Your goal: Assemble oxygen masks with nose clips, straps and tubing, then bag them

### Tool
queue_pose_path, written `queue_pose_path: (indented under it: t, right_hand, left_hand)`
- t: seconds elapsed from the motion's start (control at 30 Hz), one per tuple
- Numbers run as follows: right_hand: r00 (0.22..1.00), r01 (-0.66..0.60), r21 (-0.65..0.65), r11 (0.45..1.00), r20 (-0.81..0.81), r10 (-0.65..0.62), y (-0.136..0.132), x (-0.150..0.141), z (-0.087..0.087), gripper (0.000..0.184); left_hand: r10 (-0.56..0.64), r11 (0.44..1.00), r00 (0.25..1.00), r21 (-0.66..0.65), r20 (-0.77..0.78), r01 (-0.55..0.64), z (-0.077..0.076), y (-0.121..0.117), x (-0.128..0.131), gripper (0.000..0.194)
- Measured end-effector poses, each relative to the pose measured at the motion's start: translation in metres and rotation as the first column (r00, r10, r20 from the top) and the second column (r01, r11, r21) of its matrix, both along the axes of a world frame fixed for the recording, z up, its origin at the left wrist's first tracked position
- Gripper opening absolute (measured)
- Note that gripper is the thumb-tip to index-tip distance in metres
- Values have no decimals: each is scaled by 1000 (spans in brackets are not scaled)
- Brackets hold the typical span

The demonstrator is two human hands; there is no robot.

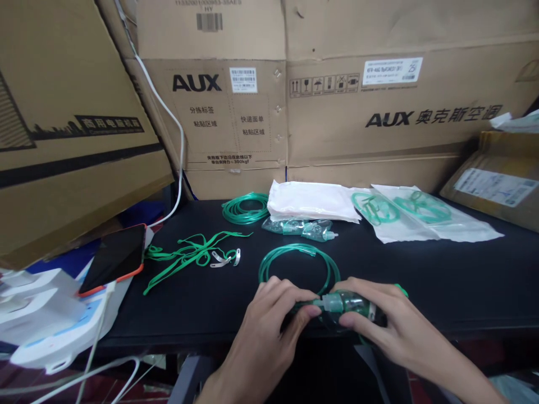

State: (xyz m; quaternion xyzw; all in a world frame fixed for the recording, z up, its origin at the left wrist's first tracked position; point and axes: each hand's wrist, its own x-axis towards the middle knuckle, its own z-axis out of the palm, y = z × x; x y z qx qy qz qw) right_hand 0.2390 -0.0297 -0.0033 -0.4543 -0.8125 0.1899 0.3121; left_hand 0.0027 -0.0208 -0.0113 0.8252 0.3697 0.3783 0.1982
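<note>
Near the table's front edge, my right hand (393, 317) is closed around a clear green oxygen mask (354, 303), its connector pointing left. My left hand (272, 328) pinches the end of a green oxygen tube (334, 266) at that connector. Tube and connector meet end to end; how far one sits in the other I cannot tell. The rest of the tube lies coiled just beyond my hands. A bit of green strap (402, 290) shows behind my right hand. Farther back lie another coiled green tube (242, 209) and more clear mask parts (301, 227).
Green elastic straps (196, 249) and metal nose strips (225, 258) lie left of centre. White packets (311, 202) and bagged tubing (421, 207) are at the back. A phone (115, 255) and power strip (71, 331) occupy the left. Cardboard boxes (227, 129) wall the rear.
</note>
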Motion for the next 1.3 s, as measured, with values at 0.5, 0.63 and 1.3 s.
queue_pose_path:
  t: [0.5,0.63,1.3]
  right_hand:
    - [999,6,21,1000,31,-6,-1,2,-6,22]
    - [999,-26,35,999,24,26,-2,2,-4,20]
    - [997,-40,133,990,69,31,0,5,-10,32]
  left_hand:
    - [17,971,995,235,99,-40,-11,1,3,14]
    - [-5,965,997,262,79,-16,-13,0,3,15]
    - [14,998,993,58,114,-21,1,-2,1,14]
